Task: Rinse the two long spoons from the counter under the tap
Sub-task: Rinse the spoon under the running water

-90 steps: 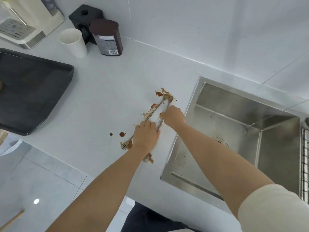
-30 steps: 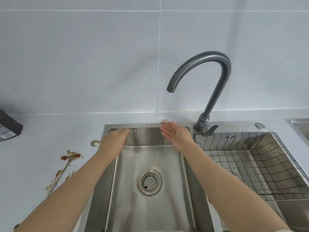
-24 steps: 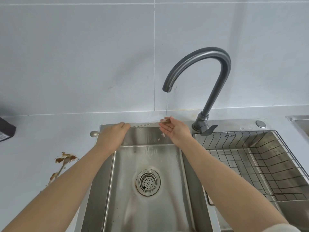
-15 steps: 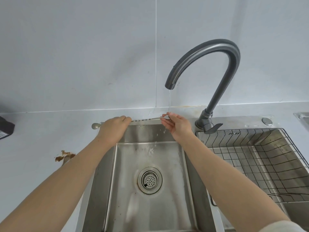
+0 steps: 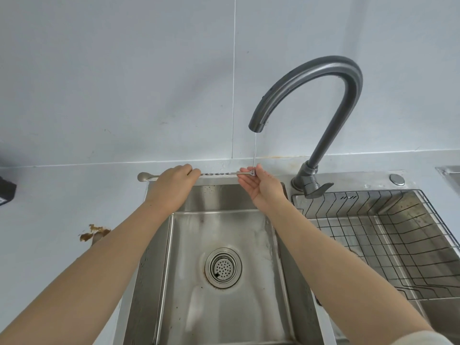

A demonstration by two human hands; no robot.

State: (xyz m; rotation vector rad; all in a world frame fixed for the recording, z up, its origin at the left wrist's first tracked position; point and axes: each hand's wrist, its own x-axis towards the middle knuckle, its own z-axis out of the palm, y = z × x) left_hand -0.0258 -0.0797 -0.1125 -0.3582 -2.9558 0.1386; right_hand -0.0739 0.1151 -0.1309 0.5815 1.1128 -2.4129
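While left hand (image 5: 174,188) grips twisted steel spoon (image 5: 219,174), right hand (image 5: 263,189) seemingly pinches its wet tip

- A shiny metal sink (image 5: 224,307) sits in the pale grey counter (image 5: 62,195).
- A round drain (image 5: 223,267) with little holes is in its floor.
- A wire basket (image 5: 385,235) sits in the bowl on the right.
- A brown mess (image 5: 93,232) lies on the counter, left of the sink.
- A dark box (image 5: 6,192) peeks in at the left edge.
- A small round cap (image 5: 397,179) sits on the back rim.
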